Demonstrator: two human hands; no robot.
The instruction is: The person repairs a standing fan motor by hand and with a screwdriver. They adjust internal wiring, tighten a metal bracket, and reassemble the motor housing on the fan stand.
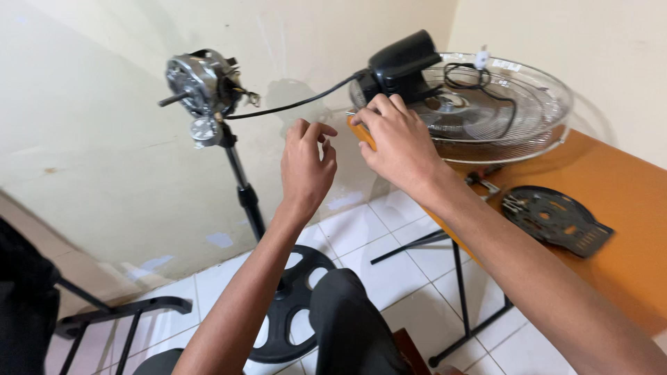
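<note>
at the far left a dark folding frame (121, 314) stands on the white tiled floor (403, 271). just right of it rises a thin black pole (242, 182) from a round black base with large holes (295, 305). on top of the pole sits a bare silver fan motor (198, 82), its shaft pointing left, with loose wires at its back. a black cable (295, 104) runs from the motor rightward to a black motor cover (401, 61).

the left hand (306, 167) hovers in the air between the pole and the table edge, fingers curled loosely inward, thumb and forefinger close together; whether they pinch anything small cannot be told. a dark-trousered knee (344, 312) shows below it.

the right hand (396, 139) rests at the near corner of the orange table (611, 194), fingers bent downward and closed on something small at the table edge, just beside the black motor cover; what it grips is hidden under the fingers.

on the table lies a round wire fan guard (528, 118), open side up like a shallow bowl. in it lie the translucent fan blades (479, 114) and a coiled black cord (479, 80), and the motor cover rests on its left rim. nearer, to the right, a flat black plastic plate (556, 219) lies on the table, well apart from both hands.
</note>
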